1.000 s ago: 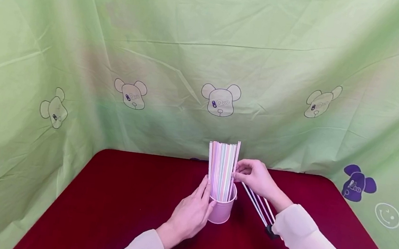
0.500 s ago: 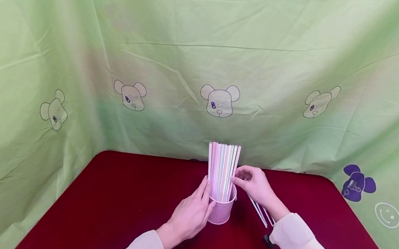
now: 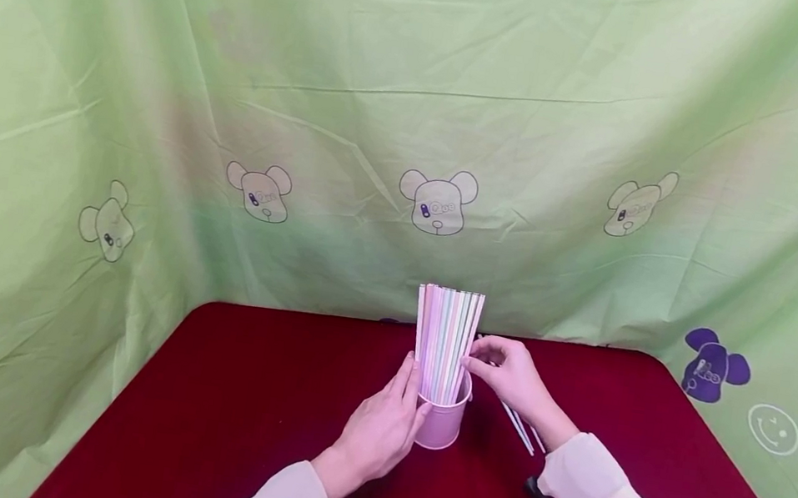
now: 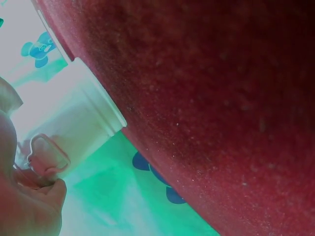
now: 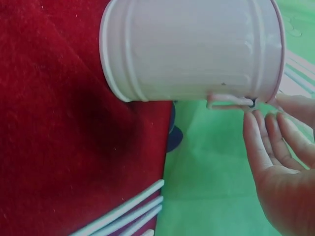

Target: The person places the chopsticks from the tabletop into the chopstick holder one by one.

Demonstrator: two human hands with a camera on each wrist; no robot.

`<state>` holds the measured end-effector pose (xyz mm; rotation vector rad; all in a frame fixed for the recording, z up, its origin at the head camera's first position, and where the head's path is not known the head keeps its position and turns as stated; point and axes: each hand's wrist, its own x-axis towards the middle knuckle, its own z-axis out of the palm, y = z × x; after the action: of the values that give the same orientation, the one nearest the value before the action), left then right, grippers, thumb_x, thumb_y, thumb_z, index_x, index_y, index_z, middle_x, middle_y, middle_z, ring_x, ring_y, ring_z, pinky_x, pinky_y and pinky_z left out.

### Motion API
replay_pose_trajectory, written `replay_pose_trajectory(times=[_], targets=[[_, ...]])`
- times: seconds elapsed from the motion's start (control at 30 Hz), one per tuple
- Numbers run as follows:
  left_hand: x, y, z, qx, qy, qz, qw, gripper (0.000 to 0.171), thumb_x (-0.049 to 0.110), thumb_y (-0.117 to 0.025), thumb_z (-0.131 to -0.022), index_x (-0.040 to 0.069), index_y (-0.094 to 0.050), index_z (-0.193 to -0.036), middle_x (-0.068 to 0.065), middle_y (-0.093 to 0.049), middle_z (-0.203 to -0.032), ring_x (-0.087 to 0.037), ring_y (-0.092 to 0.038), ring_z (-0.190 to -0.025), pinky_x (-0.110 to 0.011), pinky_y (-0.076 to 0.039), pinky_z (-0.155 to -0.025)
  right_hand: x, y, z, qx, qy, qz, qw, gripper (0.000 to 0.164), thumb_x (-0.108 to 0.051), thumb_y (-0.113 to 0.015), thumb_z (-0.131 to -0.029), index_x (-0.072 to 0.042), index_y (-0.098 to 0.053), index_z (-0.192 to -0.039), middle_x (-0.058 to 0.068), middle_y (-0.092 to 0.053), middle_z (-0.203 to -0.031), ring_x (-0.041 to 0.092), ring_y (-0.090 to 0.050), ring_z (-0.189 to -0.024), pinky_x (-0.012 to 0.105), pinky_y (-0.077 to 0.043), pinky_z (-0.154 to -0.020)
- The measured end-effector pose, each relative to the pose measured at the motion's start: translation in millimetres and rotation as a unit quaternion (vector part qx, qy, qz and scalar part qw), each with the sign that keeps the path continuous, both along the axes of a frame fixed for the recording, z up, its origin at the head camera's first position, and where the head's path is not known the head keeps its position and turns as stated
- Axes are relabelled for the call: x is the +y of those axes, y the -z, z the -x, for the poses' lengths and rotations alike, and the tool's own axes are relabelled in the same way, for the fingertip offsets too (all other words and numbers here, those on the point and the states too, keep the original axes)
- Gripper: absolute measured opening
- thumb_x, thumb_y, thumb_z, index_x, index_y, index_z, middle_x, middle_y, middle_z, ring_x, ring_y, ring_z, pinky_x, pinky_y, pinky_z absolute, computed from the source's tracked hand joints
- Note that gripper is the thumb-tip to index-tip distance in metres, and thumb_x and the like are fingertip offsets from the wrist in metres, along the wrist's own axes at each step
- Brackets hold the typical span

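Observation:
A small pink metal bucket (image 3: 439,428) with a wire side handle stands on the table, holding an upright bundle of pastel drinking straws (image 3: 445,343). My left hand (image 3: 379,427) holds the bucket from the left, thumb at the near rim and fingers extended up beside the straws. In the left wrist view, the fingertips are close by the handle (image 4: 49,155). My right hand (image 3: 513,375) is at the right side of the bundle, its thumb by the outermost straws. The right wrist view shows its fingers (image 5: 256,137) loosely extended near the rim, with no straw between them.
Several loose straws (image 3: 517,429) lie on the dark red table (image 3: 256,415) right of the bucket, partly hidden by the right forearm. A small black object (image 3: 534,490) is beside the right sleeve. Green printed cloth (image 3: 339,241) hangs behind and on both sides.
The taller straw at the bundle's right edge has gone down level with the others, and the right hand has lowered with it. The left hand stays in place.

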<state>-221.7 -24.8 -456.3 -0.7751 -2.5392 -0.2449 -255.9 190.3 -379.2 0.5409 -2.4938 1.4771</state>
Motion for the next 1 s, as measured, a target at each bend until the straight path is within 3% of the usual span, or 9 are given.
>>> replay_pose_trajectory(times=[0.23, 0.4, 0.57, 0.77, 0.93, 1.0], targets=[[0, 0.2, -0.2, 0.004, 0.001, 0.0, 1.0, 0.061, 0.039, -0.025, -0.102, -0.004, -0.026, -0.145, -0.02, -0.023, -0.151, -0.022, -0.043, -0.129, -0.03, -0.052, -0.084, 28, 11.4, 27.1, 0.0, 0.029, -0.027, 0.999, 0.022, -0.025, -0.073, -0.083, -0.007, -0.068, -0.096, 0.005, -0.069, -0.087, 0.018, -0.063, -0.078, 0.026, -0.05, -0.066], [-1, -0.7, 0.4, 0.017, -0.001, 0.006, 0.9998, 0.061, 0.039, -0.025, -0.102, -0.004, -0.028, -0.144, -0.02, -0.026, -0.15, -0.022, -0.042, -0.13, -0.03, -0.051, -0.086, 44, 0.6, 36.8, 0.035, 0.042, -0.104, 0.993, 0.021, -0.018, -0.07, -0.085, -0.004, -0.066, -0.099, 0.009, -0.068, -0.092, 0.02, -0.064, -0.081, 0.031, -0.052, -0.071], [-1, 0.2, 0.4, 0.014, -0.001, 0.003, 0.9999, 0.061, 0.039, -0.025, -0.102, -0.004, -0.028, -0.145, -0.02, -0.025, -0.15, -0.022, -0.042, -0.13, -0.03, -0.051, -0.085, 61, 6.1, 50.6, 0.076, 0.035, -0.221, 0.972, 0.025, -0.008, -0.072, -0.079, 0.003, -0.063, -0.099, 0.015, -0.063, -0.093, 0.026, -0.064, -0.08, 0.04, -0.052, -0.071], [0, 1.7, 0.4, 0.002, 0.002, 0.001, 1.0, 0.061, 0.039, -0.024, -0.102, -0.003, -0.027, -0.145, -0.019, -0.023, -0.151, -0.022, -0.041, -0.13, -0.03, -0.052, -0.083, 78, 31.3, 63.0, 0.083, 0.022, -0.339, 0.937, 0.029, -0.007, -0.077, -0.07, 0.005, -0.062, -0.093, 0.013, -0.058, -0.082, 0.028, -0.057, -0.076, 0.042, -0.048, -0.069], [-1, 1.5, 1.1, 0.003, -0.002, 0.003, 1.0, 0.061, 0.039, -0.024, -0.102, -0.003, -0.027, -0.145, -0.019, -0.023, -0.152, -0.022, -0.04, -0.131, -0.03, -0.052, -0.083, 88, 54.9, 66.7, 0.047, 0.024, -0.377, 0.925, 0.029, -0.006, -0.076, -0.069, 0.005, -0.061, -0.09, 0.014, -0.058, -0.08, 0.026, -0.054, -0.075, 0.042, -0.047, -0.068], [-1, 1.1, 1.3, 0.004, -0.001, 0.004, 1.0, 0.061, 0.039, -0.024, -0.102, -0.003, -0.027, -0.145, -0.019, -0.023, -0.151, -0.022, -0.04, -0.131, -0.03, -0.052, -0.083, 91, 61.9, 65.9, 0.031, 0.026, -0.377, 0.925, 0.026, -0.004, -0.075, -0.068, 0.005, -0.06, -0.087, 0.009, -0.058, -0.074, 0.024, -0.054, -0.071, 0.041, -0.047, -0.066]])
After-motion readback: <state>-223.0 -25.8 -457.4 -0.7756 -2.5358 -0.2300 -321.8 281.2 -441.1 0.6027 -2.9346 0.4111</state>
